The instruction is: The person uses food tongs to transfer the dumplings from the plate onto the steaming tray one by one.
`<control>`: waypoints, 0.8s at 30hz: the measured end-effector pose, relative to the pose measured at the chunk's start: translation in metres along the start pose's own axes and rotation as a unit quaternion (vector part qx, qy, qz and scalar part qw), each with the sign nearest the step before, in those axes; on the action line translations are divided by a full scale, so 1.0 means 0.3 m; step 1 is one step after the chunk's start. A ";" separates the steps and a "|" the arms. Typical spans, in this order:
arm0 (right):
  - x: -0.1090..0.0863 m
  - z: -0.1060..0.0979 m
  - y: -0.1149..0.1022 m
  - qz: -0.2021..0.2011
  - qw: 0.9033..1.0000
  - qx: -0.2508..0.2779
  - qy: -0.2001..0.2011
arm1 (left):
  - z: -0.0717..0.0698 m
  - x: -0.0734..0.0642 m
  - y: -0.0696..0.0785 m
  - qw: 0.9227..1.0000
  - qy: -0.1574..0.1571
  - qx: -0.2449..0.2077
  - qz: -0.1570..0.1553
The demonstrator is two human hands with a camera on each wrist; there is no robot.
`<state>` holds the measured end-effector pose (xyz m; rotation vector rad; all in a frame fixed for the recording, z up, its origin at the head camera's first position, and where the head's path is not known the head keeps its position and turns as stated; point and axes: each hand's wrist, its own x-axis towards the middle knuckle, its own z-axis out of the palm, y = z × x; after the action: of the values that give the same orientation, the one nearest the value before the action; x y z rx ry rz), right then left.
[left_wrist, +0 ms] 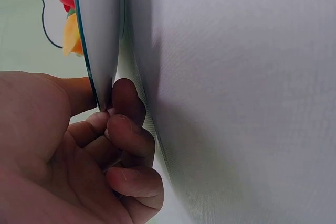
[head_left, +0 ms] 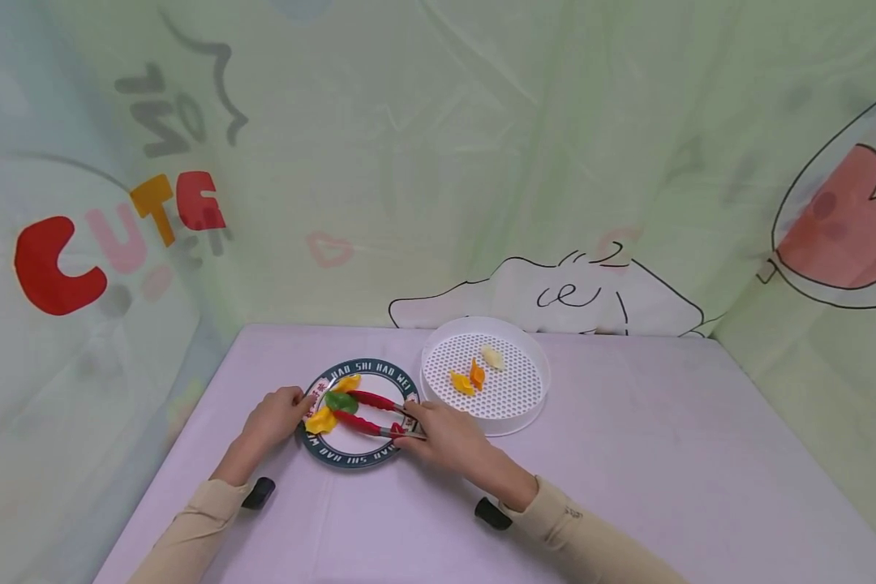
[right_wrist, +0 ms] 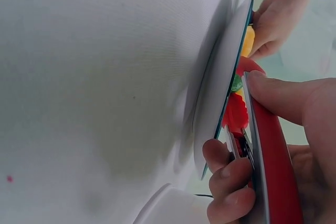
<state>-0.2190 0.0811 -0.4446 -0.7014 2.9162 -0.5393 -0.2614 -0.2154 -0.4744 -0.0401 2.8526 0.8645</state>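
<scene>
A round plate [head_left: 336, 459] with a dark, lettered rim carries a green dumpling-like piece [head_left: 342, 402] and yellow pieces [head_left: 321, 421] of similar folded shape. My left hand [head_left: 273, 415] pinches the plate's left edge; the left wrist view shows the thumb above and fingers [left_wrist: 126, 132] curled under it. My right hand [head_left: 448, 438] grips red-and-metal tongs [head_left: 372, 399] over the plate's right side, thumb on one arm and fingers round the other. Both red tips lie around the green piece; whether they squeeze it I cannot tell.
Just right of the plate stands a white steamer basket [head_left: 536, 397] with a perforated floor. In it lie orange-yellow pieces [head_left: 463, 384] and a pale piece [head_left: 492, 357]. A printed cloth [head_left: 438, 203] hangs behind and beside the pale table [head_left: 628, 454].
</scene>
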 end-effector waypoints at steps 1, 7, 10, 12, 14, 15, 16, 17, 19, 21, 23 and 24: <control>-0.002 -0.001 0.001 0.002 1.000 0.003 0.000 | 0.000 -0.002 0.000 1.000 0.001 0.000 0.002; -0.022 -0.013 0.007 0.006 1.000 0.009 0.012 | -0.002 -0.008 0.002 1.000 0.002 0.002 0.008; -0.037 -0.028 0.008 0.007 1.000 0.020 0.015 | -0.003 -0.009 0.003 1.000 0.002 0.001 0.008; -0.048 -0.040 0.011 0.007 0.999 0.025 0.019 | -0.003 -0.009 0.001 1.000 0.001 0.000 0.008; -0.057 -0.051 0.017 0.009 0.999 0.025 0.025 | -0.004 -0.009 0.001 1.000 0.001 0.000 0.009; -0.063 -0.057 0.020 0.010 0.999 0.022 0.029 | -0.004 -0.009 0.001 1.000 0.001 0.000 0.009; -0.067 -0.064 0.023 0.014 0.999 0.021 0.032 | -0.004 -0.008 0.002 1.000 0.000 0.000 0.009; -0.072 -0.069 0.026 0.016 0.999 0.019 0.037 | -0.004 -0.007 0.003 1.000 0.000 0.000 0.008; -0.080 -0.079 0.033 0.023 0.999 0.016 0.043 | -0.004 -0.006 0.005 1.000 0.000 0.001 0.006; -0.089 -0.090 0.037 0.035 0.998 0.013 0.045 | -0.003 -0.005 0.006 1.000 -0.001 0.002 0.002; -0.097 -0.099 0.042 0.043 0.998 0.014 0.048 | -0.002 -0.003 0.006 1.000 -0.003 0.001 -0.002; -0.100 -0.102 0.045 0.047 0.998 0.015 0.050 | -0.002 -0.004 0.007 1.000 -0.004 0.001 -0.005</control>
<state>-0.2033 0.1158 -0.4206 -0.5444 3.0076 -0.6236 -0.2605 -0.2141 -0.4728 -0.0501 2.8444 0.8581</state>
